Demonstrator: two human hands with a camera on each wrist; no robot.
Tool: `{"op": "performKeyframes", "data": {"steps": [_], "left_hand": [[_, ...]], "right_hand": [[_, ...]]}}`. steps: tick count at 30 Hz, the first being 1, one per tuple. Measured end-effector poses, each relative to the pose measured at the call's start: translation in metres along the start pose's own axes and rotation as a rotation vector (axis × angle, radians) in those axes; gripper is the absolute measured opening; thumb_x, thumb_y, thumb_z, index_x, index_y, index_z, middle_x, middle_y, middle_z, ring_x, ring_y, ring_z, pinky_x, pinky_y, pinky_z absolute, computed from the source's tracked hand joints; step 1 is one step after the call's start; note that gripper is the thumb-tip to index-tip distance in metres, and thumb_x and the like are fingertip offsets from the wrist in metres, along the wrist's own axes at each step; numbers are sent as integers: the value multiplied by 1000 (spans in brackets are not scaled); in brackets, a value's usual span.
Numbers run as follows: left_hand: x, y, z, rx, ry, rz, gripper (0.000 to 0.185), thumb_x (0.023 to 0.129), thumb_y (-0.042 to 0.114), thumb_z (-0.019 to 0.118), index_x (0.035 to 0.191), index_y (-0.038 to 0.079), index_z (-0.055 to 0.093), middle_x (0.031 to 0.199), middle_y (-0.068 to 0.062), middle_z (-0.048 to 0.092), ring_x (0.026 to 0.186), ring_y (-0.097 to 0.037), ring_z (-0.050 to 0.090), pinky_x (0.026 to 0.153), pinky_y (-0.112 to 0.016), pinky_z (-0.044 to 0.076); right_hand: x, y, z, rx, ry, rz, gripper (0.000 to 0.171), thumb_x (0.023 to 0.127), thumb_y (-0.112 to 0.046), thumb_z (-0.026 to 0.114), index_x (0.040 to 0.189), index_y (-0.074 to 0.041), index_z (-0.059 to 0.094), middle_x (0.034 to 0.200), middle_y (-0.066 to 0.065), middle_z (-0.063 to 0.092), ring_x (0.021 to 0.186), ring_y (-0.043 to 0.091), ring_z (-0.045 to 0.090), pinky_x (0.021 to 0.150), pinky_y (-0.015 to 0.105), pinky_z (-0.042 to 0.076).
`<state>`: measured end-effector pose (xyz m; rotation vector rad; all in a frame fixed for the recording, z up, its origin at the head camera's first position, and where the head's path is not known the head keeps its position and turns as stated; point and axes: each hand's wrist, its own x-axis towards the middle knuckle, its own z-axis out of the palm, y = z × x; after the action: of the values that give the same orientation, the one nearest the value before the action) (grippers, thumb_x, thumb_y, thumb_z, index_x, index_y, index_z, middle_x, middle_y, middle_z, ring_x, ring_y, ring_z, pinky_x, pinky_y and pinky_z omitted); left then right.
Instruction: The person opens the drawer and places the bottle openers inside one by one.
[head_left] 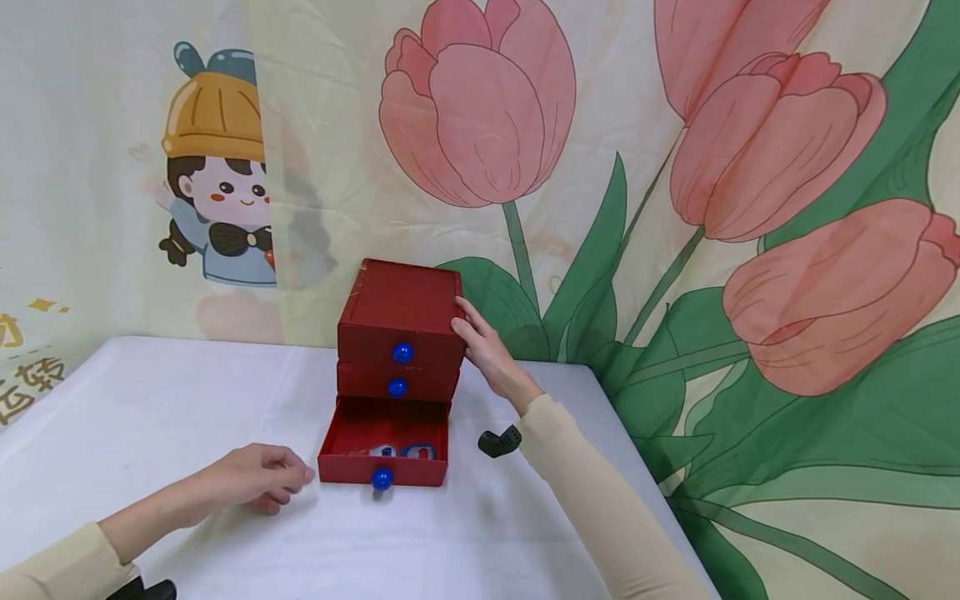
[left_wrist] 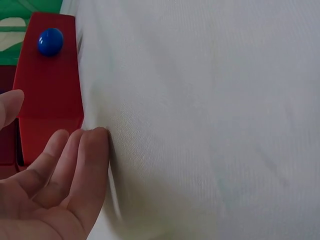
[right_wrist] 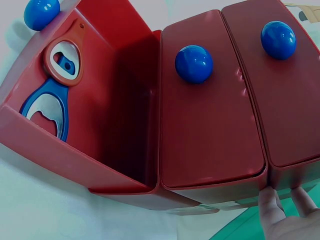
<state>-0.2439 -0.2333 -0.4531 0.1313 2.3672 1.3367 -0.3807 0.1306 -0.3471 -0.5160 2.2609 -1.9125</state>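
A red drawer cabinet (head_left: 405, 296) with blue round knobs stands on the table. Its bottom drawer (head_left: 382, 471) is pulled out, while the middle drawer (head_left: 360, 379) and top drawer (head_left: 367, 343) are closed. Inside the bottom drawer lie a blue bottle opener (right_wrist: 62, 102) and an orange-red bottle opener (right_wrist: 78, 35), partly overlapping. My right hand (head_left: 491, 354) touches the cabinet's upper right side with extended fingers. Just left of the bottom drawer, my left hand (head_left: 258, 479) is low over the table, fingers loosely bent, holding nothing. Whether its fingertips touch the drawer, I cannot tell.
A white cloth covers the table (head_left: 225, 392). Behind it hangs a curtain (head_left: 322, 167) printed with tulips and a cartoon child. A black wrist device (head_left: 499, 442) shows beside the right sleeve.
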Motion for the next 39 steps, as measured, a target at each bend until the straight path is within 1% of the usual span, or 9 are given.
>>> {"op": "performKeyframes", "data": {"steps": [5, 13, 17, 21, 24, 27, 31, 34, 39], "left_hand": [[2, 0, 4, -61, -76, -2, 38, 104, 35, 67, 125, 4, 72, 108, -7, 72, 98, -22, 68, 84, -36, 65], [5, 0, 13, -178, -155, -28, 49, 105, 40, 66, 130, -3, 69, 111, -9, 74, 98, -23, 72, 86, -37, 65], [7, 1, 20, -229, -169, -66, 52, 105, 43, 65, 130, -3, 69, 110, -8, 75, 96, -22, 73, 86, -36, 65], [9, 4, 26, -277, -192, -90, 54, 106, 45, 64, 131, -2, 68, 109, -9, 75, 95, -22, 73, 87, -35, 65], [10, 5, 30, -324, -212, -92, 57, 106, 46, 62, 134, -3, 66, 112, -10, 76, 97, -22, 73, 88, -36, 65], [10, 6, 34, -360, -218, -98, 59, 106, 47, 62, 137, -3, 65, 114, -11, 76, 98, -22, 74, 90, -36, 64], [11, 10, 41, -388, -214, -106, 61, 106, 48, 62, 139, -2, 64, 116, -11, 76, 99, -23, 74, 90, -37, 64], [13, 13, 45, -409, -220, -94, 64, 105, 49, 63, 141, -4, 62, 119, -12, 75, 101, -24, 74, 91, -38, 64], [14, 15, 50, -464, -257, -87, 71, 105, 50, 63, 145, -9, 56, 123, -15, 73, 102, -24, 74, 94, -39, 63]], "right_hand": [[1, 0, 0, -1, -7, 1, 63, 112, -40, 51, 169, -36, 26, 174, 2, 27, 158, 28, 30, 128, 56, 30], [1, -1, 0, -1, -1, -1, 63, 112, -40, 51, 169, -36, 26, 173, 1, 27, 157, 28, 30, 127, 55, 31], [1, -1, 0, 4, -1, 1, 63, 112, -39, 51, 169, -36, 26, 173, 2, 28, 157, 28, 31, 127, 55, 32], [2, -1, 0, 21, -4, -3, 63, 112, -38, 50, 170, -34, 26, 173, 1, 28, 157, 26, 33, 128, 52, 31], [2, -1, 0, 30, -8, -9, 62, 113, -38, 49, 170, -33, 25, 174, 1, 27, 158, 25, 32, 128, 51, 30], [2, 0, 0, 24, -7, -5, 62, 113, -39, 50, 170, -34, 26, 174, 0, 27, 158, 25, 32, 128, 51, 30], [1, 1, -1, 19, -5, -3, 61, 113, -40, 50, 169, -36, 26, 174, -1, 27, 158, 24, 32, 128, 52, 30], [1, 1, -2, 22, -3, -11, 62, 113, -40, 51, 170, -36, 26, 174, 0, 27, 158, 25, 31, 128, 53, 30], [2, 3, -2, 21, -13, -6, 63, 112, -40, 51, 170, -36, 25, 174, 0, 26, 158, 26, 31, 128, 52, 30]]}}
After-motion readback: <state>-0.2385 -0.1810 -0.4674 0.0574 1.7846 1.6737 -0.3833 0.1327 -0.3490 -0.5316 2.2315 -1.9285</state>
